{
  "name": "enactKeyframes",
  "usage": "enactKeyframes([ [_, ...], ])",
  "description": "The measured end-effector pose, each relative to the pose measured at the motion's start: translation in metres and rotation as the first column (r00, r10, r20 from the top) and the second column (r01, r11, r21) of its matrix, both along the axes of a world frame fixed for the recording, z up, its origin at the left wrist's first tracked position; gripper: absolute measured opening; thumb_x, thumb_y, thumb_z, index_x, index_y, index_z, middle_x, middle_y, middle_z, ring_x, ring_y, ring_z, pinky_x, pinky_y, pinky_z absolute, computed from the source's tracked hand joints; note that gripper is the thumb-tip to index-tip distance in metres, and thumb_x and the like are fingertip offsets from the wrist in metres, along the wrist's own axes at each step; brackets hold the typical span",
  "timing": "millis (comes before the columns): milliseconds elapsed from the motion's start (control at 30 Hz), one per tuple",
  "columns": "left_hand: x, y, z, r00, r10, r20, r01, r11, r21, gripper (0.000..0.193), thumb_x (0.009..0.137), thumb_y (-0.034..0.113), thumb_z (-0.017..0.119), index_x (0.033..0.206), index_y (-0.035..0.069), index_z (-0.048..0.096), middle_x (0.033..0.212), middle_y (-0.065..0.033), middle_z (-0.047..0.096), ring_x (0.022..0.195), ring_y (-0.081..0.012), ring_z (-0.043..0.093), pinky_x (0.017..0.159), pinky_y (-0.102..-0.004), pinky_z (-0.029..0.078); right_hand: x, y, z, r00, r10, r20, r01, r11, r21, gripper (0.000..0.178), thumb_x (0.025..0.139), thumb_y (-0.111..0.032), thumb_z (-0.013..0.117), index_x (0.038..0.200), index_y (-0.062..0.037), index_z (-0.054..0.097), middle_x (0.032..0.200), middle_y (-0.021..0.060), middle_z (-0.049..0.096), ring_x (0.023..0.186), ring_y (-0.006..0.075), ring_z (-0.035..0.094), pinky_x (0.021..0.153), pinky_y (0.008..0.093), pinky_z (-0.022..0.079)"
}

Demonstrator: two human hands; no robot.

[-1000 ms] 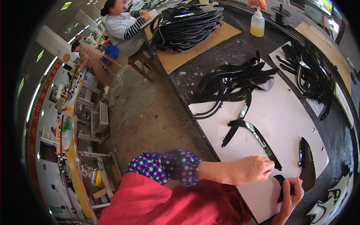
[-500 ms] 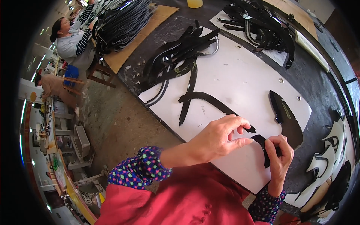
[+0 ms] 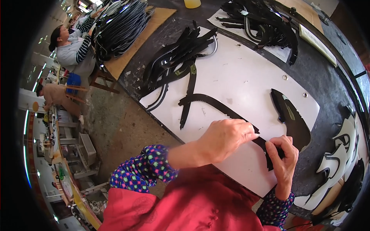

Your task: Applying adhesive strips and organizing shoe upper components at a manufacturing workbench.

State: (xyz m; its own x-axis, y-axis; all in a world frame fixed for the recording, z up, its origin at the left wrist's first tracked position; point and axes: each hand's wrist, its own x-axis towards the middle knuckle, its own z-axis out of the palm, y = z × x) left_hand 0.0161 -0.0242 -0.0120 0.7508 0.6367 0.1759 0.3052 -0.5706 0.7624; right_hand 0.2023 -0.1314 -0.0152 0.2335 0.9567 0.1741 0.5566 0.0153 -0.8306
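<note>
Over the white board (image 3: 231,81), my right hand (image 3: 284,154) is closed on a short, dark, flat strip (image 3: 269,158) with an angled end. My left hand (image 3: 229,138) pinches the strip's upper left end between thumb and fingers. Beneath and beyond my left hand lies a long curved black strip (image 3: 216,104), crossing a narrower black strip (image 3: 186,115) on the board. Whether the pinched end touches the long strip is hidden by my fingers. A dark, pointed, leaf-shaped piece (image 3: 296,123) rests just past my right hand.
A heap of black strips (image 3: 177,52) lies at the board's far left, another heap (image 3: 266,29) at the back. White curved pieces (image 3: 339,154) are stacked on the right. Far left, a person (image 3: 71,44) stands by a big black coil (image 3: 121,32); another person (image 3: 58,96) bends farther off.
My left hand has closed from a loose, spread pinch onto the end of the short strip. The strip has tilted slightly. The whole view has shifted a little.
</note>
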Motion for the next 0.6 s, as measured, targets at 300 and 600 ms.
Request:
enactKeyframes([
  [300, -0.029, 0.014, 0.018, 0.988, 0.123, -0.097, -0.116, 0.991, 0.073, 0.018, 0.095, 0.016, 0.062, 0.094, -0.001, 0.065, 0.079, -0.0129, 0.063, 0.069, -0.026, 0.062, 0.061, -0.0338, 0.049, 0.002, 0.002, 0.001, 0.997, -0.033, -0.072, 0.032, 0.999, -0.015, 0.009, 0.079, -0.005, 0.072, 0.078, -0.0024, 0.064, 0.066, 0.004, 0.057, 0.062, 0.017, 0.048, 0.067, 0.0306, 0.035],
  [600, -0.001, -0.002, 0.009, 0.998, -0.065, -0.011, 0.065, 0.998, 0.021, 0.018, 0.09, 0.015, 0.067, 0.102, 0.002, 0.066, 0.083, -0.0112, 0.065, 0.074, -0.0266, 0.063, 0.064, -0.034, 0.052, 0.002, 0.002, -0.001, 1.0, 0.016, -0.012, -0.015, 1.0, 0.014, 0.009, 0.077, -0.005, 0.073, 0.078, -0.0036, 0.064, 0.067, 0.0031, 0.06, 0.061, 0.0169, 0.052, 0.069, 0.031, 0.036],
])
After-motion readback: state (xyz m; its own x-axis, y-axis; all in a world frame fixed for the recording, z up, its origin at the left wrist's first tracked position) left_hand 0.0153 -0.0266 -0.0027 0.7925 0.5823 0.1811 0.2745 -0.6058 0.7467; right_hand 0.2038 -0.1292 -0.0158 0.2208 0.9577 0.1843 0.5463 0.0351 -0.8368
